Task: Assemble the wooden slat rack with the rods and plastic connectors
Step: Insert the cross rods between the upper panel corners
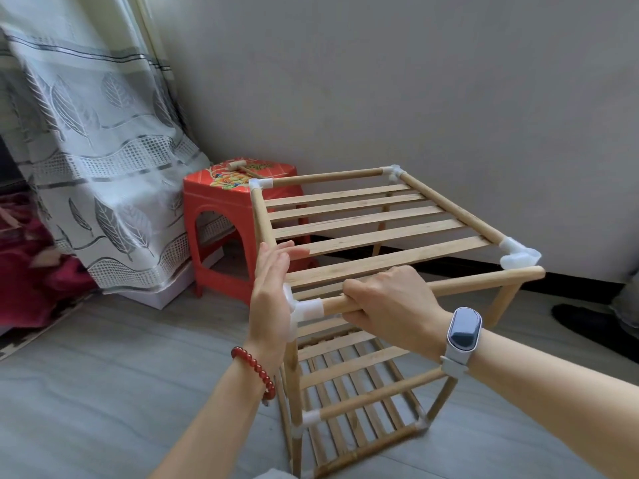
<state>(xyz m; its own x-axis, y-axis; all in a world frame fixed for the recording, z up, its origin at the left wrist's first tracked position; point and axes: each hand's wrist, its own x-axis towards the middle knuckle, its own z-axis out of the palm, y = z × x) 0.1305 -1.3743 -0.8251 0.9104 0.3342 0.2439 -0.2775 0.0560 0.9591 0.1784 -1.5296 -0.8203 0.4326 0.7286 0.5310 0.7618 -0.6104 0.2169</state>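
A wooden slat rack (366, 219) with several tiers stands on the floor in front of me. My right hand (390, 302) grips the top front rod (477, 281) close to the white plastic connector (304, 309) at the near left corner. The rod's right end lies beside, not inside, the white connector (518, 257) at the near right corner. My left hand (273, 288) presses flat, fingers straight, against the left side of the near left corner. Lower slat shelves (345, 375) show beneath.
A red plastic stool (221, 216) stands behind the rack on the left, with a small wooden mallet (242, 166) on top. A patterned curtain (96, 160) hangs at left. A grey wall runs behind; grey floor (103, 392) lies all around.
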